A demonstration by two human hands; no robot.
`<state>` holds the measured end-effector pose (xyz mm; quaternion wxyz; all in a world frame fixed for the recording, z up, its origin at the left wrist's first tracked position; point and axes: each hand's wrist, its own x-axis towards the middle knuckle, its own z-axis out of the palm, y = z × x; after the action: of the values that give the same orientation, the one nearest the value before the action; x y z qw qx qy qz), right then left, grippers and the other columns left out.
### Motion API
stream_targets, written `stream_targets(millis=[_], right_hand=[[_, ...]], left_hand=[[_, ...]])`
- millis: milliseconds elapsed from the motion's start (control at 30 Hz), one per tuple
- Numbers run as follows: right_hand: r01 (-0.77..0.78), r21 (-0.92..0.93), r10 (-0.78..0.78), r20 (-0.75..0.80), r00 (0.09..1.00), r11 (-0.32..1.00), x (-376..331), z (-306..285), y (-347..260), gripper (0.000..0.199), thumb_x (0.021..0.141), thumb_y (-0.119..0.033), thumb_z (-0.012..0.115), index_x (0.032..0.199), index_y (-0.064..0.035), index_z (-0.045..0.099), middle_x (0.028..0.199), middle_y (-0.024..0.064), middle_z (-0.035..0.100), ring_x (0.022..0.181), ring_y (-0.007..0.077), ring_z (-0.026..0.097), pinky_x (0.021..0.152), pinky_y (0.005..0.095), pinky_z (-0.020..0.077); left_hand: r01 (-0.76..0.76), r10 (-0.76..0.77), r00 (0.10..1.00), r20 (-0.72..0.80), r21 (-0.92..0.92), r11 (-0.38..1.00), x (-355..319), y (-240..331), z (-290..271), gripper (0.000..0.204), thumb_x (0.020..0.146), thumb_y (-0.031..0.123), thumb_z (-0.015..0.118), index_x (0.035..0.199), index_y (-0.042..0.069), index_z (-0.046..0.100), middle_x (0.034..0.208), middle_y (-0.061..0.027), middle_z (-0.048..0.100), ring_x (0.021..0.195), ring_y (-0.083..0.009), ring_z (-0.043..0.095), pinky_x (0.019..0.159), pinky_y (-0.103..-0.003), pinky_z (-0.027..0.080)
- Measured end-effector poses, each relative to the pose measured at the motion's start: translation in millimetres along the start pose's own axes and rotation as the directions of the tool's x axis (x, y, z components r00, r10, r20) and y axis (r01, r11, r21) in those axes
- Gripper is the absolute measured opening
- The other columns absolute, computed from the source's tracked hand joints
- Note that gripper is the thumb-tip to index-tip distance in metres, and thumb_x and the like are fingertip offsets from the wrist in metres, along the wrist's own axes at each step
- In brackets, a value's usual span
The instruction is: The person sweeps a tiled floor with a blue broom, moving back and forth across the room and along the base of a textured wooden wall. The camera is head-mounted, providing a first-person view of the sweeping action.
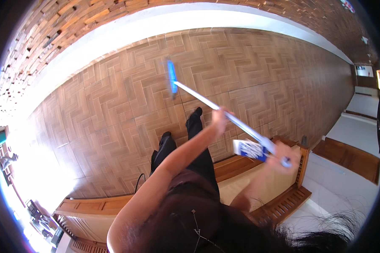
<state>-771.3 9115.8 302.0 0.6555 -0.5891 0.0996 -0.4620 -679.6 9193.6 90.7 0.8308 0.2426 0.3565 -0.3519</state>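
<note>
A long-handled broom [204, 100] slants across the middle of the view, its pole white. The narrow blue head [172, 76] is on or just above the floor ahead of my feet, and motion blurs it. Partway down the pole, my left hand [220, 120] is wrapped round it. My right hand [284, 157] grips the pole near its top end, to the right and closer to me. A blue and white printed label [250, 149] sticks out from the pole beside my right hand.
Brown herringbone-patterned tiles cover the floor [114, 97]. A white ledge [177, 21] and brick wall [84, 14] run along the far side. Close behind my legs stands a wooden bench [228, 168] with beige cushions. Strong light glares at the left.
</note>
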Motion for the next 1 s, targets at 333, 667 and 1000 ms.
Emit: stream_targets(millis=[333,667,1000], right_hand=[[0.020,-0.330,0.127,0.417,0.900,0.944,-124.8,1.0,-46.1,0.027,0.080,-0.022,0.036,0.061,-0.0026,0.035,0.042,0.0086,0.039,0.036,0.0158,0.036,0.040,0.0302,0.0325],[-0.301,-0.026,0.302,0.047,0.952,0.953,-220.4,2.0,24.6,0.018,0.072,-0.011,0.034,0.056,-0.0026,0.037,0.044,0.0066,0.039,0.037,0.0161,0.041,0.037,0.0267,0.0353],[-0.407,0.157,0.410,0.020,0.912,0.900,-263.9,44.0,48.9,0.019,0.072,-0.016,0.030,0.059,-0.0048,0.036,0.045,0.0105,0.043,0.041,0.0182,0.044,0.046,0.0313,0.0411]], left_hand=[[0.334,-0.355,0.935,-0.001,0.346,0.877,-38.7,-100.1,-87.9,0.017,0.074,0.020,0.047,0.073,0.003,0.049,0.069,-0.0068,0.056,0.067,-0.0168,0.057,0.058,-0.028,0.047],[0.177,-0.022,0.953,-0.303,0.492,0.853,-39.5,24.7,-265.1,0.011,0.073,0.012,0.048,0.073,0.002,0.048,0.060,-0.0112,0.052,0.055,-0.0234,0.057,0.045,-0.033,0.048],[-0.165,0.436,0.725,-0.532,0.481,0.861,-18.8,107.9,-326.6,0.014,0.072,0.014,0.043,0.066,0.002,0.042,0.056,-0.0135,0.048,0.049,-0.0249,0.050,0.042,-0.036,0.044]])
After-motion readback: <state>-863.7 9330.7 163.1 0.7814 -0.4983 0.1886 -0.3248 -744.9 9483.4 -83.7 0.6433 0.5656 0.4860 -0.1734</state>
